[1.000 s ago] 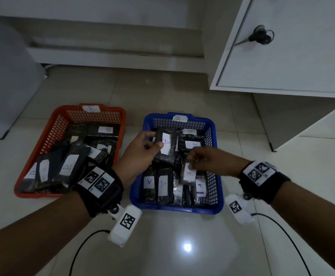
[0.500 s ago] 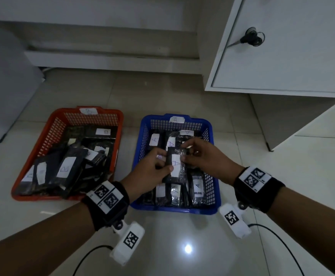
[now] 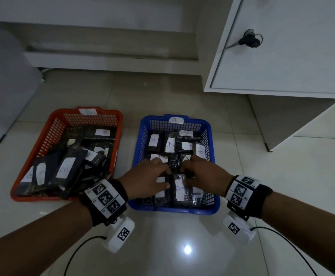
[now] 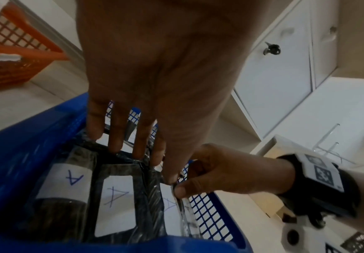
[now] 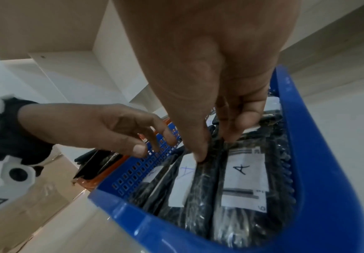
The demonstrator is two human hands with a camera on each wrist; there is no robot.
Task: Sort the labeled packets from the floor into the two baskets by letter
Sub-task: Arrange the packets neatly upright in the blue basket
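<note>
Blue basket (image 3: 212, 208), both hands (fingertips) on packet (image 3: 179, 189)

The blue basket (image 3: 175, 210) is a saturated royal blue with open grid mesh walls, and carries a white tag (image 3: 176, 120) with an inked A on its far rim. The orange basket (image 3: 33, 145) is a red-orange with the same mesh pattern and a white tag (image 3: 88, 111) of its own. The packets (image 3: 179, 188) in both are black under glossy clear wrap, each with a white label (image 4: 65, 182); those in the blue basket bear blue or black handwritten A's. Both wristbands (image 3: 105, 198) are black with white panels of black-and-white square marker patterns. Floor tiles (image 3: 182, 246) are pale cream, the cupboard door (image 3: 294, 46) white, its key (image 3: 250, 39) black
</note>
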